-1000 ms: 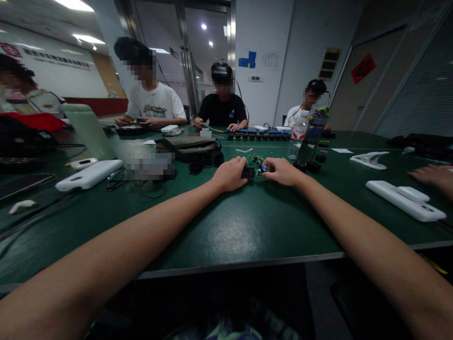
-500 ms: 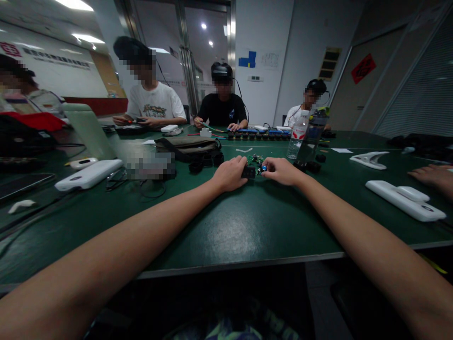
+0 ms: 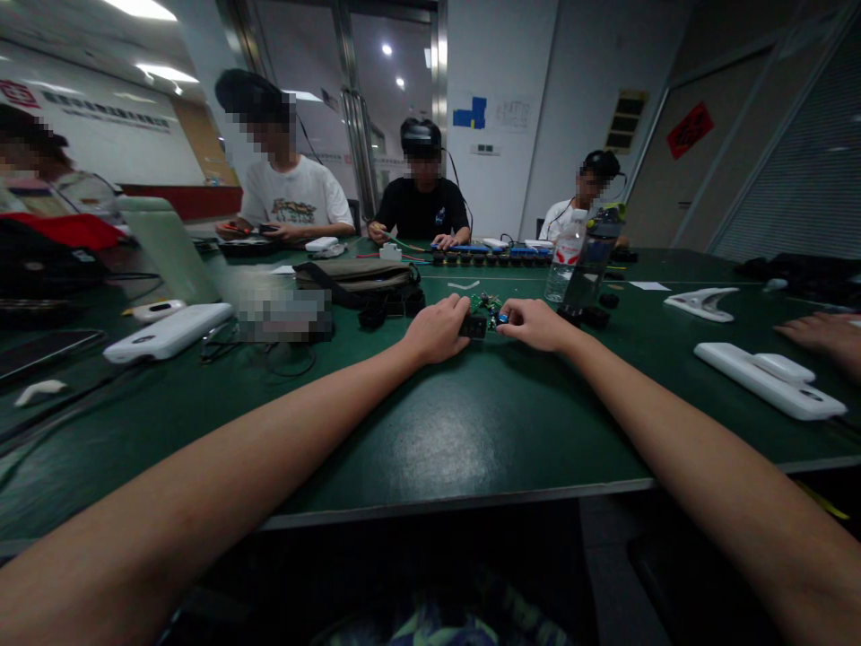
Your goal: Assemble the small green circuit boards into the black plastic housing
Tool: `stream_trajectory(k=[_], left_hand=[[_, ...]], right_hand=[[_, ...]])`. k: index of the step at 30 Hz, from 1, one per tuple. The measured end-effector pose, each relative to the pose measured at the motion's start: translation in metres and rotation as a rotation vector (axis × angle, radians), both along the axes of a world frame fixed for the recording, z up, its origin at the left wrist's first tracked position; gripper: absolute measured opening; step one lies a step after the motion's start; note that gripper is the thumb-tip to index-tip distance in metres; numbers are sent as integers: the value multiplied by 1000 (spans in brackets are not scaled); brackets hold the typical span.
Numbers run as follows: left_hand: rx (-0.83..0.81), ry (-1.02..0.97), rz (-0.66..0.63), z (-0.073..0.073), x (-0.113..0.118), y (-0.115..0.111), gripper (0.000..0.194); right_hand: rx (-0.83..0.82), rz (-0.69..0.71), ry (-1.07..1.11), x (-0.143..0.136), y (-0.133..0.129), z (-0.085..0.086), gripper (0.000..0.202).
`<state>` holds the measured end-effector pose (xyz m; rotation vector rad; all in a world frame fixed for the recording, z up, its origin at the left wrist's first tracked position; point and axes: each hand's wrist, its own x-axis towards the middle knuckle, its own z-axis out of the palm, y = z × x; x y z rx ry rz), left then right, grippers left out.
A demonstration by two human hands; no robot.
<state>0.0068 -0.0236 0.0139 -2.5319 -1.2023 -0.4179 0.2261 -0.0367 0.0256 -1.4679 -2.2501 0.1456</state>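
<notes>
On the green table (image 3: 430, 440), straight ahead of me, my left hand (image 3: 437, 330) is closed on the left end of a small black block (image 3: 474, 327) with round marks on its face. Close to its right, my right hand (image 3: 534, 325) pinches a small blue part (image 3: 503, 318) between thumb and fingers. Just behind the block lies a cluster of small green and metallic pieces (image 3: 485, 301), partly covered by my fingers. Their exact kind is too small to tell.
A clear water bottle (image 3: 566, 260) and a dark bottle (image 3: 595, 256) stand beyond my right hand. White power banks (image 3: 171, 332) lie left and right. A grey-green bag (image 3: 363, 276) and a pale green tumbler (image 3: 171, 251) are at left. Several people sit around the table.
Both hands stay in nearly the same place. The small blue part at my right fingertips has shifted very slightly; otherwise things look the same.
</notes>
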Motion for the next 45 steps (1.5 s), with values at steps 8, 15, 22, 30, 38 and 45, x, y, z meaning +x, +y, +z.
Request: stream_trajectory(k=[8,15,22,30,38,45], left_hand=[[13,5,-17,1,0,-2,35],[12,-6,-17,0,0,-1,35],[33,-8,-15,-2,0,1,36],[38,21,-37,0,0,0,36],[26,9,-52,-1,0,2,34],[12,8,-41,0,0,0,33]], right_hand=[[-9,-11,4,-2,-1,1,12],[2,17,29,0,-1,1,13],[-8,13,40,-1,-2,2,13],[1,29,52,1,0,0,13],[34,58,51,2,0,1,15],[45,84,51,3,0,1,17]])
